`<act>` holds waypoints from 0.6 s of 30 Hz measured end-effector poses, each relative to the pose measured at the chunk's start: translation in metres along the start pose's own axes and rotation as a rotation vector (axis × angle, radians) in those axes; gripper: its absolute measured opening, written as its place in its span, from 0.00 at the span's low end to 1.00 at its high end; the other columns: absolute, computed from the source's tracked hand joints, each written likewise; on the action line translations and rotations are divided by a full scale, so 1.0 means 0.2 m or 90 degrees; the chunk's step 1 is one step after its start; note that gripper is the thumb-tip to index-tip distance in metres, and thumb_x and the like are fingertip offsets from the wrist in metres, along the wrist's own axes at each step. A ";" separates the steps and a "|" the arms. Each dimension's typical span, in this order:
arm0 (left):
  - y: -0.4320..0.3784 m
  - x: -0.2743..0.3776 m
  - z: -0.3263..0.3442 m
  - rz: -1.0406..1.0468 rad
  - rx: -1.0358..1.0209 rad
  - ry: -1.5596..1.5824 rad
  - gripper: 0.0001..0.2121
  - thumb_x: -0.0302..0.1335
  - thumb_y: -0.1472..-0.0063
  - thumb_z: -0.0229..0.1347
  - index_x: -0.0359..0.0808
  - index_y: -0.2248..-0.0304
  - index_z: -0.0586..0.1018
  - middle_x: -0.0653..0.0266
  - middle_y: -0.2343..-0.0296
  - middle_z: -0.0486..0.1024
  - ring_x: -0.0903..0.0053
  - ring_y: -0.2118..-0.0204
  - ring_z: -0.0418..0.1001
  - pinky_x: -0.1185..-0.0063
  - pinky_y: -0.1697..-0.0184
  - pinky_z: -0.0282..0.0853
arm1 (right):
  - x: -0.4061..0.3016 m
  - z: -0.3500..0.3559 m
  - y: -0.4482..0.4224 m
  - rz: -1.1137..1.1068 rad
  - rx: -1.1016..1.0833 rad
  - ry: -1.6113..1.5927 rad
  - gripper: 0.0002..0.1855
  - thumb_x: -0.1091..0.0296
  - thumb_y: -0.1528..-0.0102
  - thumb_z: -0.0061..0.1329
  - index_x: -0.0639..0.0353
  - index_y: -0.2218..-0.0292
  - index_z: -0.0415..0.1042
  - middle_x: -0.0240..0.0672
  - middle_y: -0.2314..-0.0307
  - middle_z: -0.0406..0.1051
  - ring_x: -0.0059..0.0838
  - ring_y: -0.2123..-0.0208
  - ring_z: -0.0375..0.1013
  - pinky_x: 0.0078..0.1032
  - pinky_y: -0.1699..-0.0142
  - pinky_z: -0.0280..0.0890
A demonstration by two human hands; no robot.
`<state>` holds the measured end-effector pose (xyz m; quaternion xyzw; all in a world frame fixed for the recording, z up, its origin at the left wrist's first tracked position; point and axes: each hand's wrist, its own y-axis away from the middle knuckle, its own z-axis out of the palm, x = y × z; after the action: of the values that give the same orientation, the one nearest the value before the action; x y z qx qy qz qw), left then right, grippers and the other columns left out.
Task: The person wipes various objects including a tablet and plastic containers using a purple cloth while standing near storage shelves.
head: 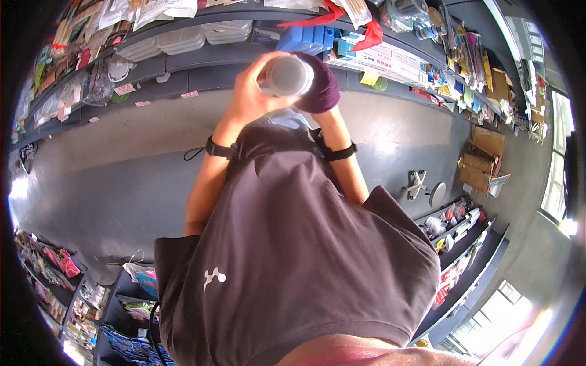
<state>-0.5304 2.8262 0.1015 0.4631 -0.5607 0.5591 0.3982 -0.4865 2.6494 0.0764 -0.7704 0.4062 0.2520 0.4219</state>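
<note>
My left hand is wrapped around the left side of a round container with a pale grey, translucent top, held up in front of the shelf. Dark purple cloth covers my right hand and lies against the container's right side. Whether it is a loose cloth or a mitt cannot be told, and the fingers under it are hidden. A black strap circles each wrist. Below the container, part of a light blue item shows behind the hem of my dark shirt.
A long dark shelf runs across the front, with clear plastic containers, blue boxes and white cartons. A wheeled stool lies tipped over on the right. Cardboard boxes stand beyond it, and stocked racks are behind me.
</note>
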 end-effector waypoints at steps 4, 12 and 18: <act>-0.01 0.01 -0.02 0.007 -0.206 0.133 0.35 0.20 0.63 0.72 0.34 0.51 0.73 0.57 0.49 0.72 0.72 0.45 0.68 0.72 0.40 0.61 | 0.05 -0.13 0.09 0.023 -0.149 -0.127 0.43 0.60 0.71 0.71 0.59 0.52 0.71 0.39 0.59 0.76 0.34 0.57 0.76 0.29 0.50 0.70; 0.00 0.07 0.18 0.094 -0.056 -0.049 0.40 0.33 0.59 0.74 0.34 0.45 0.69 0.55 0.51 0.72 0.68 0.48 0.71 0.72 0.44 0.64 | 0.07 0.00 0.20 0.193 0.032 -0.033 0.47 0.55 0.63 0.69 0.65 0.47 0.62 0.43 0.53 0.71 0.38 0.52 0.72 0.32 0.47 0.67; -0.03 0.07 0.17 -0.066 -0.042 0.122 0.30 0.29 0.60 0.74 0.33 0.57 0.72 0.63 0.58 0.76 0.75 0.57 0.75 0.74 0.51 0.70 | 0.00 -0.10 0.11 0.091 -0.008 0.088 0.39 0.62 0.69 0.63 0.61 0.53 0.68 0.47 0.58 0.70 0.51 0.54 0.70 0.38 0.49 0.67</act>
<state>-0.5260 2.7920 0.1136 0.4223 -0.5135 0.5609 0.4933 -0.5040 2.6243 0.0769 -0.7576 0.4868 0.2305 0.3687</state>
